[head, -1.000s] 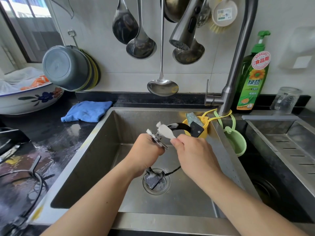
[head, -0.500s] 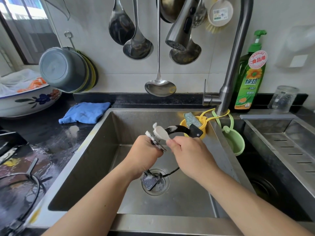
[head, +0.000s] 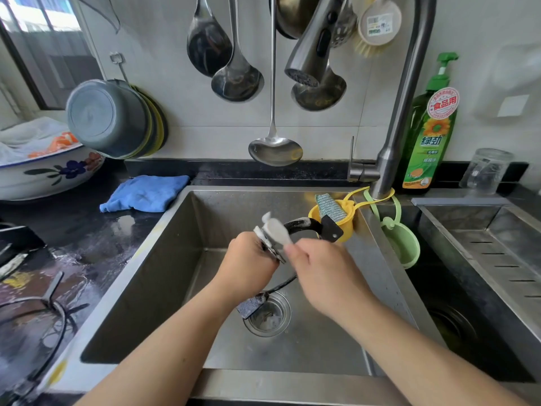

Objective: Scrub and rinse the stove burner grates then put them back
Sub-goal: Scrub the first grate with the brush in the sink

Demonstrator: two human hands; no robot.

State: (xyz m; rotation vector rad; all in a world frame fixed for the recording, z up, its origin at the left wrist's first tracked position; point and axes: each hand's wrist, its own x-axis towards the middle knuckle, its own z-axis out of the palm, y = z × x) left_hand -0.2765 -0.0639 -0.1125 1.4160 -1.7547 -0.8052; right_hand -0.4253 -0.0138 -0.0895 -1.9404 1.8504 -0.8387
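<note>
A black burner grate [head: 304, 225] stands on edge over the steel sink [head: 164, 259]. My left hand [head: 248, 259] grips its ring near the top, and a lower prong [head: 253, 304] hangs above the drain. My right hand [head: 320, 269] pinches a white brush [head: 276, 231] whose head lies against the top of the grate, beside my left hand. A second grate [head: 44, 312] lies on the wet stove top at the far left.
The faucet [head: 392, 142] arches over the sink, its spray head [head: 310, 51] with no water running. Ladles hang on the wall. A yellow cup [head: 345, 227] with a scourer and a green cup [head: 405, 244] hang at the faucet base. A soap bottle [head: 429, 136], blue cloth [head: 146, 193] and flowered bowl [head: 49, 174] line the counter.
My right hand has shifted the brush slightly along the top of the grate. My left hand keeps the same hold. The view has drifted a little.
</note>
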